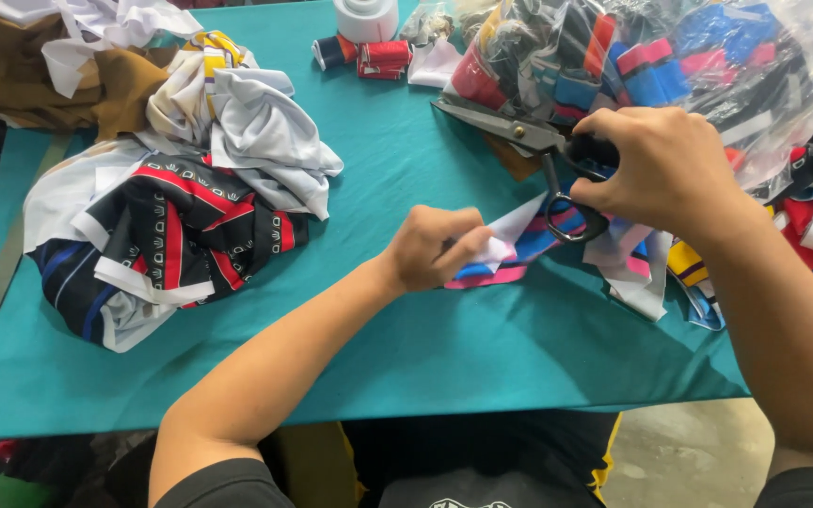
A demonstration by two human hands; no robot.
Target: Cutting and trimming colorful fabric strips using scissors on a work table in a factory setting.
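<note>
The near part of the flat teal cloth-covered table (482, 348) is bare, so a hand could slide there. On the left sits a big heap of black, red and white fabric pieces (176, 212). On the far right, a clear plastic bag stuffed with bright cloth strips (708, 66) blocks the way. Small red thread spools (383, 58) stand at the far edge.

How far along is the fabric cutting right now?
Done, by the look of it: a pile of fabric pieces lies at the left. In hand: the left hand pins a striped piece; the right hand holds scissors. Left: a full clear bag.
</note>
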